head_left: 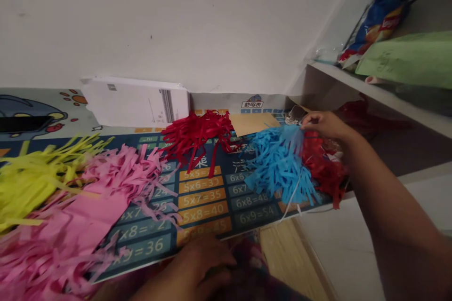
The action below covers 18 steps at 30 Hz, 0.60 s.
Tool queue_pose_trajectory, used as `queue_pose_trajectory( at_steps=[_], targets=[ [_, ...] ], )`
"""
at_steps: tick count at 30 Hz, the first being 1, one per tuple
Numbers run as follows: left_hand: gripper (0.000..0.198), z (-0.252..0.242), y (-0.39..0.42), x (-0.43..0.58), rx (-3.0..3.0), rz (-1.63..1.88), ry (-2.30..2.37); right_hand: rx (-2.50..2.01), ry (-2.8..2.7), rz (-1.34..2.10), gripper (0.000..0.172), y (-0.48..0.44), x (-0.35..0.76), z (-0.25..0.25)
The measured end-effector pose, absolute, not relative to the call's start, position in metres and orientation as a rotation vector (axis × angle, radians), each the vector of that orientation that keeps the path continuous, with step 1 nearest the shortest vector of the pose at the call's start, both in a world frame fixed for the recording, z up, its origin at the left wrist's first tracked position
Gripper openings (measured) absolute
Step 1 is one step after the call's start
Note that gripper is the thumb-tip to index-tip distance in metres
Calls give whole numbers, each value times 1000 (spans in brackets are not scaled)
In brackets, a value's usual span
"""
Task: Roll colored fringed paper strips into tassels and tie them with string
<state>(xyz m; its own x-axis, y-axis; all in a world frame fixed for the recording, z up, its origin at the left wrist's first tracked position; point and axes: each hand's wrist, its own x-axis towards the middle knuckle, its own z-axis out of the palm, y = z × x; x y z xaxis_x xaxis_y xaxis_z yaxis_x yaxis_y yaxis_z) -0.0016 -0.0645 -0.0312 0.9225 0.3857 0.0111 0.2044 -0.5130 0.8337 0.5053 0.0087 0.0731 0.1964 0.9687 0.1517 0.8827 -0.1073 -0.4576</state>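
Observation:
My right hand (313,123) pinches the top edge of a blue fringed paper tassel (282,164) at the right of the mat-covered table. Its cut strips spread over the table, and a thin white string hangs from its lower side. Right beside it lies a red fringed tassel (324,169), partly hidden by my right arm. My left hand (203,263) rests dim at the table's front edge, its fingers loosely apart, with nothing seen in it. Dark red fringe (201,134) lies further back, near a tan paper piece (254,123).
Pink fringed paper (95,211) and yellow fringed paper (42,174) cover the table's left side. A white box (136,102) leans against the wall. On the right, a shelf (353,84) holds a blue snack bag (377,23) and a green bag (409,59).

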Motion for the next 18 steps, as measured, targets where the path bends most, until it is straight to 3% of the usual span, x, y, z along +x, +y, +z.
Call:
queue_pose_trajectory(
  at_steps=[3,8,12,15,18],
  targets=[
    [20,-14,-40,14,2238,356,415,-1946,-1759,252,17,-1,491,97],
    [24,17,16,91,2522,910,653,-1786,-1817,268,30,-14,457,117],
    [43,30,44,169,2659,1204,679,-1756,-1860,319,42,-15,432,119],
    [49,30,51,208,2730,1269,580,-1747,-1917,323,45,-14,420,121],
    [38,30,64,225,2540,1255,506,-1715,-1895,208,42,-20,410,119]
  ],
)
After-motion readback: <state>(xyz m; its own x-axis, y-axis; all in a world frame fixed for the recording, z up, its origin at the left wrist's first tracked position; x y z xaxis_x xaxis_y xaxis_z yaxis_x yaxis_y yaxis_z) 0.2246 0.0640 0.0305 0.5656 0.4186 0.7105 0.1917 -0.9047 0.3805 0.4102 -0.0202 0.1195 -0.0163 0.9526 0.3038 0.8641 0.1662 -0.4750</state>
